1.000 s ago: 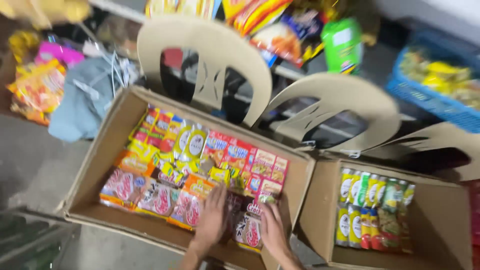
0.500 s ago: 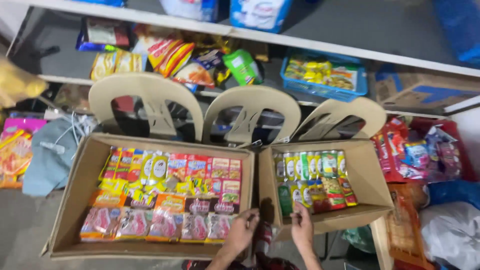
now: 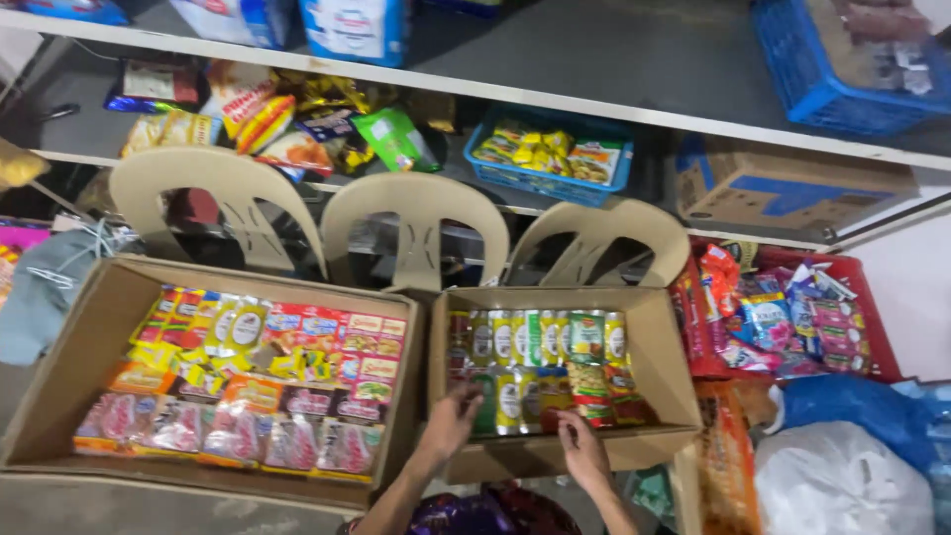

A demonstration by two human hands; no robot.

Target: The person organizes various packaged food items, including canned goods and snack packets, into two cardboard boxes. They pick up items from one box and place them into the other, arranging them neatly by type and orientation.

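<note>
Both arms reach forward into the smaller cardboard box (image 3: pixel 662 367) — left hand (image 3: pixel 451 421) and right hand (image 3: pixel 582 451) loosely curled, touching upright cans (image 3: pixel 515 396), grasp unclear.

Both bare forearms rise from the bottom edge, angled upward and slightly apart. The left hand (image 3: pixel 451 416) is raised with fingers loosely curled, palm turned away. The right hand (image 3: pixel 582 448) sits lower, fingers bent downward, knuckles up.
</note>
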